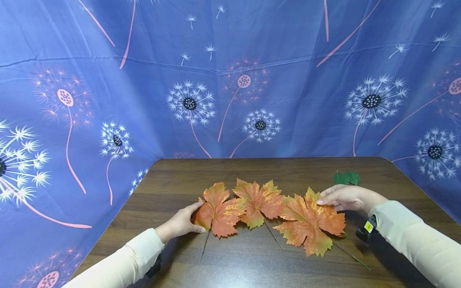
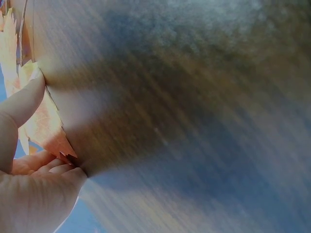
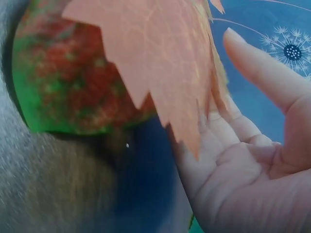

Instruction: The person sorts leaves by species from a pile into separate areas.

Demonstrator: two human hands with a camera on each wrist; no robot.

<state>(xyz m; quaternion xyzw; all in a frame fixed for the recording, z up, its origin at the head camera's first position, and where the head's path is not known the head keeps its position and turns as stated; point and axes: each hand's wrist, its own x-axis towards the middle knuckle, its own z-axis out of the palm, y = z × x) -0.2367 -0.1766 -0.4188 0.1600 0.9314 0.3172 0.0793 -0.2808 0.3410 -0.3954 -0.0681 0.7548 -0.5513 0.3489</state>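
Three orange-and-yellow autumn leaves with thin wire-like stems lie in a row: a left leaf, a middle leaf and a right leaf. At the left leaf's outer edge, my left hand touches it, thumb and fingers spread apart on either side. My right hand is at the upper right edge of the right leaf. In the right wrist view its thumb stands away from the leaf, and its fingers lie partly behind it. A blurred red-and-green surface shows beside that leaf.
A brown wooden table carries everything. Small green leaves lie behind the right hand. A blue cloth printed with dandelions hangs behind and beside the table.
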